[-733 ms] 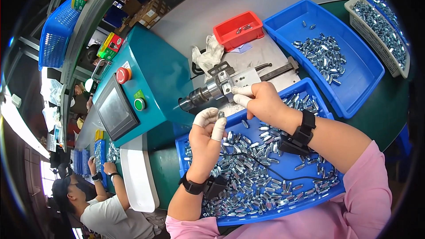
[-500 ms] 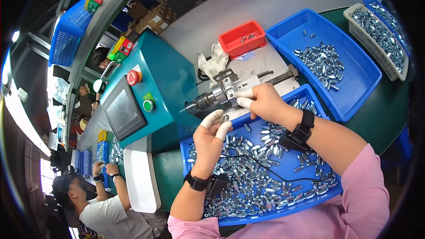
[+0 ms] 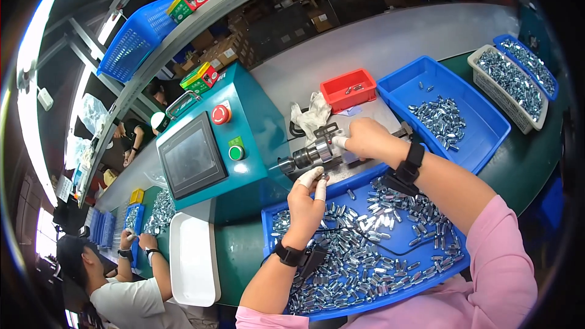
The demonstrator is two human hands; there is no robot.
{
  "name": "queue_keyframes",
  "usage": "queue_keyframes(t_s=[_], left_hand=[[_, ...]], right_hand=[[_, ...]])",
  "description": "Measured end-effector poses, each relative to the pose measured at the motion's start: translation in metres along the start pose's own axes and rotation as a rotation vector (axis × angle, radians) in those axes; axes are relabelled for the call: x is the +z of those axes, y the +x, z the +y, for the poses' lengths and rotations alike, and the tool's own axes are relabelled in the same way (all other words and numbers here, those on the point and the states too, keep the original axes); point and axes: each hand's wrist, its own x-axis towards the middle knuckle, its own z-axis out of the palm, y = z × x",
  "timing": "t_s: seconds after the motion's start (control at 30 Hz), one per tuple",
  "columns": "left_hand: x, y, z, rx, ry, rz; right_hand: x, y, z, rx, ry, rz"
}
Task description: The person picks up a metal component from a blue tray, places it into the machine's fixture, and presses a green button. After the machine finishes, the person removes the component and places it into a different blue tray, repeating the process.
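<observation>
My left hand (image 3: 306, 210), with white covers on its fingertips, pinches a small shiny metal fitting (image 3: 324, 178) between thumb and fingers. It hovers over the far left corner of a blue tray (image 3: 367, 190) heaped with such fittings. My right hand (image 3: 373, 141) is bent closed at the metal clamping fixture (image 3: 319, 151) of a teal machine (image 3: 256, 140). Its covered fingertips touch the fixture's right end; whatever they grip is hidden behind them. A black wristband sits on each wrist, and a dark cable crosses the tray.
A red bin (image 3: 348, 90) holds a few fittings behind the fixture, beside crumpled white gloves (image 3: 312, 113). A larger blue tray (image 3: 481, 146) and a whitish basket (image 3: 521, 106) stand to the right. An empty white tray (image 3: 194, 262) lies left; beyond it sits a co-worker (image 3: 134, 298).
The whole view has shifted and tilted with my head. Both hands keep about the same places by the fixture, the left still pinching its fitting.
</observation>
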Motion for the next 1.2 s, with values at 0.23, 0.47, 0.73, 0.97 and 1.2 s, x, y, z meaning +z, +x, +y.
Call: queue_keyframes(t_s=[0.23,0.47,0.73,0.97,1.2], left_hand=[[0.004,-0.003,0.006,0.021,0.048,-0.042],[-0.007,-0.003,0.01,0.066,0.114,-0.011],[-0.004,-0.001,0.006,0.15,0.251,0.029],[0.012,0.009,0.037,0.473,0.757,0.007],[0.031,0.072,0.043,0.422,0.864,-0.089]], right_hand=[[0.004,0.017,-0.015,-0.065,-0.452,0.138],[-0.064,0.002,0.057,0.271,-0.556,0.393],[-0.052,-0.013,0.06,0.233,-0.447,0.445],[0.027,-0.014,0.03,-0.15,0.781,0.444],[0.03,-0.007,0.046,-0.254,0.777,0.557]])
